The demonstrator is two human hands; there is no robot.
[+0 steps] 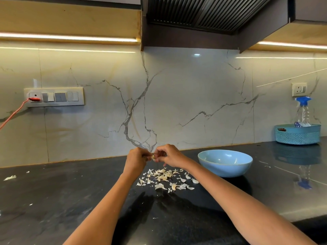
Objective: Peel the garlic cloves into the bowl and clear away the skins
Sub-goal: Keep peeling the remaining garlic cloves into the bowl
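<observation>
While both hands are raised above the tabletop (pixel 53 200), they meet over a single garlic clove (pixel 153 157): the left hand (pixel 137 159) grips one end with curled fingers, and the right hand (pixel 168 155) pinches the other end between thumb and fingertips. The clove sits between the two hands, clear of the surface. Directly below the hands lies a scatter of garlic skins (pixel 166 178), with what appear to be a few cloves mixed in; which pieces are cloves cannot be told for certain. To the right of the right hand stands a blue bowl (pixel 225 162), near the skins but apart from them; its inside shows nothing discernible. Further right, against the wall, a blue basket (pixel 298 134) holds a spray bottle (pixel 303 110). Far left of the left hand, a stray skin fragment (pixel 10 177) lies alone. On the wall beyond, a switch panel (pixel 54 97) carries a red plug and cord (pixel 21 105).
</observation>
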